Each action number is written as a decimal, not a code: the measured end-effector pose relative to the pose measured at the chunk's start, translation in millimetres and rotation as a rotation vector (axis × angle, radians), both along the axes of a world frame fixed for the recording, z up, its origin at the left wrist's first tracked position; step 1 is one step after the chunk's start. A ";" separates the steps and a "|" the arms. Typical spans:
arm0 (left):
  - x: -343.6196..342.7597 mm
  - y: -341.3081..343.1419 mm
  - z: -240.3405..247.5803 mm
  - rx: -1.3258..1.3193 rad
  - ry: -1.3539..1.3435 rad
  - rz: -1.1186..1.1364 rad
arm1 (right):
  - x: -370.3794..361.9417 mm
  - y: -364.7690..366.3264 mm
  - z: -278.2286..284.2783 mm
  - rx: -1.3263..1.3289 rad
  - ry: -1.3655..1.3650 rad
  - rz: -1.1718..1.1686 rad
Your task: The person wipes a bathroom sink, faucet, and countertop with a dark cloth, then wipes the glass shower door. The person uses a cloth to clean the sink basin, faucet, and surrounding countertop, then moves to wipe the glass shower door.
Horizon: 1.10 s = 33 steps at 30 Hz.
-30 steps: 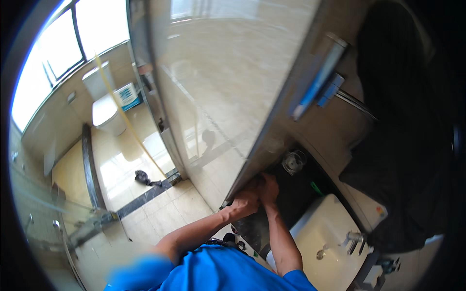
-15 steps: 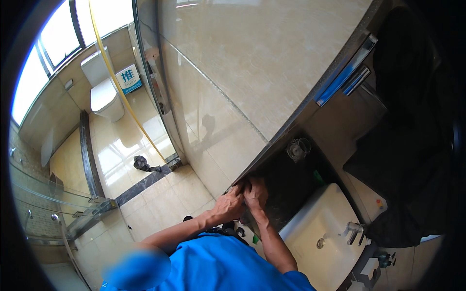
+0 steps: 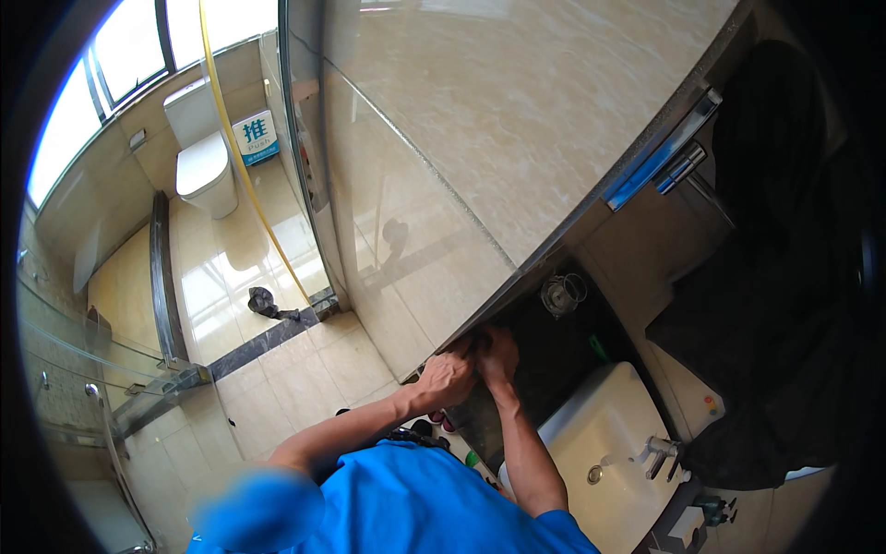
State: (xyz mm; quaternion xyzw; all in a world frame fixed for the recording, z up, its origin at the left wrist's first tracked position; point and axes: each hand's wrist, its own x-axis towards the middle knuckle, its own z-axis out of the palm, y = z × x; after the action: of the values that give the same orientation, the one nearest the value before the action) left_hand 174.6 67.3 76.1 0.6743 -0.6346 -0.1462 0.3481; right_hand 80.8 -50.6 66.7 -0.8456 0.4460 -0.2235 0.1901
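Note:
My left hand point(image 3: 448, 378) and my right hand point(image 3: 499, 356) are close together at the edge of a black countertop point(image 3: 544, 355), beside the tiled wall point(image 3: 415, 240). Both have curled, closed fingers. Something dark seems to lie between the fingertips, but it is too small and shadowed to name. Right of my right forearm is a white washbasin point(image 3: 618, 443) with a chrome faucet point(image 3: 661, 454). Farther back on the counter stands a clear glass point(image 3: 561, 295).
A small green item point(image 3: 599, 348) lies by the basin. A large black cloth-like shape point(image 3: 766, 369) fills the right side. To the left are a glass door with a yellow edge strip point(image 3: 242, 171), a toilet point(image 3: 205, 175) and a dark crumpled thing point(image 3: 268, 303) on the floor.
Both hands have moved slightly farther along the wall, the right one more, and a small gap shows between them. The whole view has shifted a little.

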 end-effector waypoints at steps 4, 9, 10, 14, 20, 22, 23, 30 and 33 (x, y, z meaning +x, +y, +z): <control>0.9 8.3 -1.9 0.060 -0.006 0.001 | 1.3 8.6 -0.2 -0.021 -0.059 -0.019; 9.0 41.6 3.1 0.063 0.034 -0.027 | 1.6 34.5 -9.4 -0.078 -0.037 0.009; 11.3 47.9 5.0 0.068 0.034 -0.032 | 2.1 39.3 -14.0 -0.088 -0.041 0.019; 18.4 65.8 10.2 0.066 0.033 -0.036 | 4.0 61.5 -14.2 -0.082 -0.075 0.034; 11.6 51.1 14.9 0.098 0.024 -0.005 | 0.5 42.8 -17.8 -0.023 -0.111 0.080; 10.0 42.1 10.7 0.036 0.052 -0.004 | -0.2 30.7 -14.9 -0.007 -0.116 0.082; 8.7 37.0 9.2 0.017 0.059 -0.004 | -0.6 24.0 -12.3 0.000 -0.118 0.083; 7.4 34.9 -1.8 -0.021 0.095 -0.002 | 5.0 20.7 -1.4 0.007 -0.035 -0.011; 8.6 42.6 -2.9 -0.009 0.106 -0.006 | 7.1 29.1 -8.4 -0.026 -0.047 0.006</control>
State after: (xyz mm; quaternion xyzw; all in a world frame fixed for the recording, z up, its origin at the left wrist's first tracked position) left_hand 183.2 109.9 73.2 0.6619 -0.6181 -0.1799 0.3840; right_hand 87.9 -21.5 58.3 -0.8440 0.4357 -0.2484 0.1900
